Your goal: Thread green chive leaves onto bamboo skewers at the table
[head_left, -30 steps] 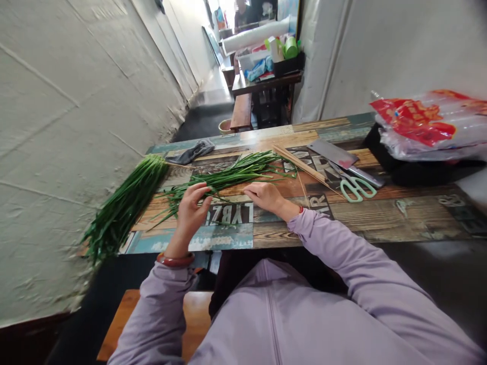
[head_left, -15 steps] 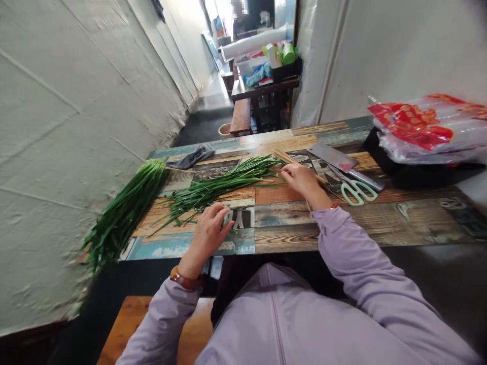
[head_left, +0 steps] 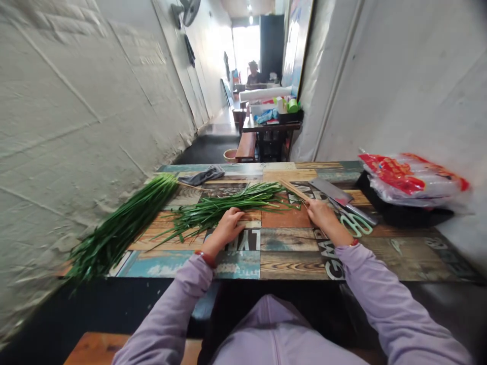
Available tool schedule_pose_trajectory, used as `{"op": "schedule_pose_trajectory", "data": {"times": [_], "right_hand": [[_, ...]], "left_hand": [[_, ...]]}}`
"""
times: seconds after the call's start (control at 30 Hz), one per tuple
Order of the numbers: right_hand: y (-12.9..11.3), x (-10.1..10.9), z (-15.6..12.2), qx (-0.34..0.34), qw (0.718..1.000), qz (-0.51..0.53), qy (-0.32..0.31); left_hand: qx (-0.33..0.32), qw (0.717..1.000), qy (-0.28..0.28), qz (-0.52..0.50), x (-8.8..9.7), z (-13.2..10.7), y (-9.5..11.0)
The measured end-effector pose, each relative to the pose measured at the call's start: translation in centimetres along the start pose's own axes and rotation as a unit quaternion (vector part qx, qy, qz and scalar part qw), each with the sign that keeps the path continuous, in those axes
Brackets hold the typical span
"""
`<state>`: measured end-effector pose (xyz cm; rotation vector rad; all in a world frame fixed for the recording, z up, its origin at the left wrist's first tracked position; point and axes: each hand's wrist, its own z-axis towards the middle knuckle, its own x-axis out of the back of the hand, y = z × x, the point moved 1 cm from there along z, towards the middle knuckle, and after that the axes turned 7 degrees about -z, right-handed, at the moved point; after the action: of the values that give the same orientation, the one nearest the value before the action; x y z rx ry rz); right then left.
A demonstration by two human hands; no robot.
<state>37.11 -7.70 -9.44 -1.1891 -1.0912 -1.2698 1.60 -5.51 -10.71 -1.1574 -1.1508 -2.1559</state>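
Note:
A loose pile of green garlic chives [head_left: 236,199] lies across the middle of the patterned table [head_left: 289,261]. At the lower edge of that pile rests my left hand [head_left: 225,230], its fingers loosely bent and the thumb apart, with nothing visibly held. My right hand [head_left: 325,218] is closed at the near end of a few thin bamboo skewers [head_left: 294,190]; its fingertips are partly hidden. Just beyond it lie a cleaver [head_left: 332,190] and scissors with pale green handles [head_left: 356,224]. On the left, a thicker bundle of chives [head_left: 125,228] overhangs the table edge.
A grey cloth [head_left: 203,175] lies near the far edge. At the right, a black tray [head_left: 403,213] carries red-and-clear plastic packages [head_left: 414,175]. White walls [head_left: 68,116] flank the table. Farther back are a bench [head_left: 246,146], another cluttered table [head_left: 272,126] and a person [head_left: 253,73].
My head view has tilted up. The right hand has moved from the chive tips right to the skewers and closed there. My left hand has come nearer the pile.

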Motion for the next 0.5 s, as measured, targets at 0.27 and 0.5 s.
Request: {"op": "schedule_pose_trajectory", "data": {"times": [0.27, 0.5], "right_hand": [[1.0, 1.1, -1.0, -0.050, 0.996, -0.036, -0.057], [1.7, -0.2, -2.5, 0.063, 0.997, 0.029, -0.034]], "left_hand": [[0.046, 0.987, 0.126, -0.083, -2.1, 3.8, -1.9], [0.009, 0.971, 0.205, -0.119, -1.7, 2.1, 1.2]]}}
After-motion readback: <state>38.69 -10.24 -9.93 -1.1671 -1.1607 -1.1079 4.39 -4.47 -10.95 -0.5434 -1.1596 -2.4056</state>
